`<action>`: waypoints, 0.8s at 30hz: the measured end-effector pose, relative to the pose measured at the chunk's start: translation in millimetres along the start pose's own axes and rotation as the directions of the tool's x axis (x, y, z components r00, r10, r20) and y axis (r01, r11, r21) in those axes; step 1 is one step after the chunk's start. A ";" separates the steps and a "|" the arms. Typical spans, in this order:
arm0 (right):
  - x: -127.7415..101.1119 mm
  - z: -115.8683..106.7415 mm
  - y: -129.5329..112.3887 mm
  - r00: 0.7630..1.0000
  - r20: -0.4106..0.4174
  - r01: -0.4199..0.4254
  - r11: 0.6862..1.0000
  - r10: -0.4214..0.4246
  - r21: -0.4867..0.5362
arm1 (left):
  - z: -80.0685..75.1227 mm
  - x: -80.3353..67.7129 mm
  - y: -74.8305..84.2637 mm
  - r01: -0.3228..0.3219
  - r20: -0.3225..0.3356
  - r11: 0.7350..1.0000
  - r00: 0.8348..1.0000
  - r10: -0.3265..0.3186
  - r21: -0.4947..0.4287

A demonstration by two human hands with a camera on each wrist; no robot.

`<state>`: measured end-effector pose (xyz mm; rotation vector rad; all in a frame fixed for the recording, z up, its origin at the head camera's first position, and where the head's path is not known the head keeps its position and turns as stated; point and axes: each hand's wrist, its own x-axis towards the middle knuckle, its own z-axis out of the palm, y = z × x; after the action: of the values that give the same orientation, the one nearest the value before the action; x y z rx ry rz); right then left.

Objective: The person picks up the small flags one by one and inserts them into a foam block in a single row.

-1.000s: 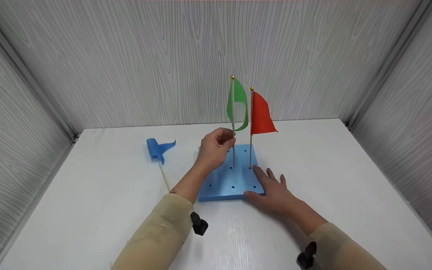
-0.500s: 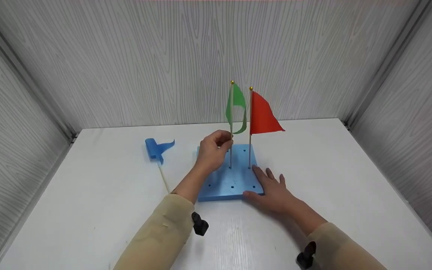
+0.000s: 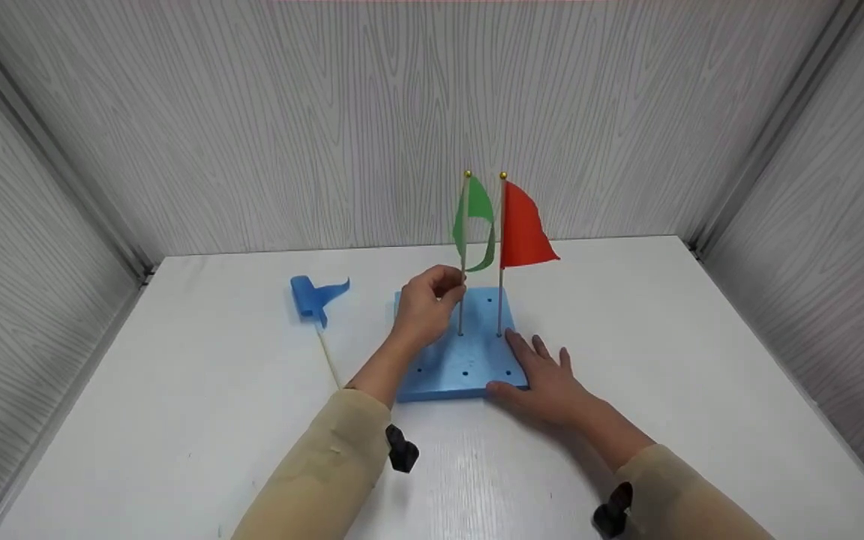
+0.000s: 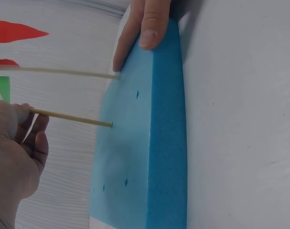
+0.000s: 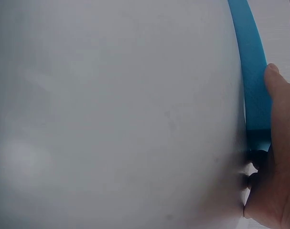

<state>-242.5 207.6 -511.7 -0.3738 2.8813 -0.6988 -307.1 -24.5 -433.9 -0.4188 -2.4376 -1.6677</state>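
Left hand (image 3: 426, 306) pinches green flag (image 3: 475, 219) stick, now lowered into foam block (image 3: 456, 360) hole beside red flag (image 3: 522, 229); seating looks done | right hand (image 3: 548, 382) flat, steadying block corner | blue flag (image 3: 313, 294) lies apart

Even, bright, diffuse light fills the head view, which is sharp throughout; soft faint shadows lie under the arms on the table (image 3: 664, 337), whose surface carries a mild sheen. The right wrist view is washed out and blurred. The left wrist view is crisp.
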 end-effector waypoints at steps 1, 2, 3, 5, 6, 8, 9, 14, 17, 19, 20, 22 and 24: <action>0.1 0.1 0.2 1.000 0.000 0.000 1.000 0.000 0.002 | 0.6 -0.1 -1.0 0.003 0.001 1.000 1.000 -0.003 0.003; 0.1 0.2 0.4 1.000 0.000 0.001 1.000 -0.001 0.002 | 1.0 -0.3 -1.8 0.004 0.003 1.000 1.000 -0.004 0.004; 0.2 0.3 0.6 1.000 -0.001 0.000 1.000 0.000 0.001 | 1.4 -0.5 -2.5 0.006 0.005 1.000 1.000 -0.006 0.005; 0.3 0.5 0.7 1.000 -0.001 -0.002 1.000 0.002 -0.001 | 1.8 -0.7 -3.3 0.010 0.006 1.000 1.000 -0.010 0.007; 0.2 0.4 0.7 1.000 -0.002 -0.004 1.000 0.004 -0.004 | 2.1 -0.6 -3.6 0.013 0.008 1.000 1.000 -0.013 0.009; -0.1 0.3 0.5 1.000 -0.002 -0.009 1.000 0.009 -0.010 | 2.5 -1.0 -3.2 0.025 0.017 1.000 1.000 -0.025 0.010; -0.2 0.2 0.4 1.000 -0.002 -0.009 1.000 0.009 -0.011 | 2.7 -0.9 -3.4 0.031 0.023 0.999 0.999 -0.031 0.011; -0.5 -0.5 0.4 1.000 0.006 -0.010 1.000 0.010 -0.012 | 3.2 0.0 -5.5 0.052 0.041 0.998 0.998 -0.052 0.023; -0.6 -1.1 1.1 1.000 0.010 -0.012 1.000 0.012 -0.005 | 4.1 0.9 -6.9 0.050 0.038 0.998 0.998 -0.051 0.029; -0.8 -1.4 0.6 1.000 0.008 -0.008 1.000 0.008 0.008 | 4.2 1.0 -7.0 0.041 0.031 0.999 0.999 -0.042 0.024; -0.8 -1.6 0.5 1.000 0.009 -0.010 1.000 0.010 0.010 | 4.6 1.1 -7.1 0.038 0.026 0.999 0.999 -0.038 0.020; -1.1 -1.7 0.2 1.000 0.009 -0.009 1.000 0.009 0.023 | 5.5 0.6 -6.4 0.039 0.018 0.999 0.999 -0.039 0.011; -1.2 -1.5 -0.1 1.000 0.012 -0.012 1.000 0.012 0.025 | 6.0 -0.4 -5.7 0.045 0.009 0.999 0.999 -0.045 -0.001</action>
<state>-241.7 208.5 -510.3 -0.3560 2.8580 -0.7274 -308.4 -20.9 -441.3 -0.3749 -2.4706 -1.6890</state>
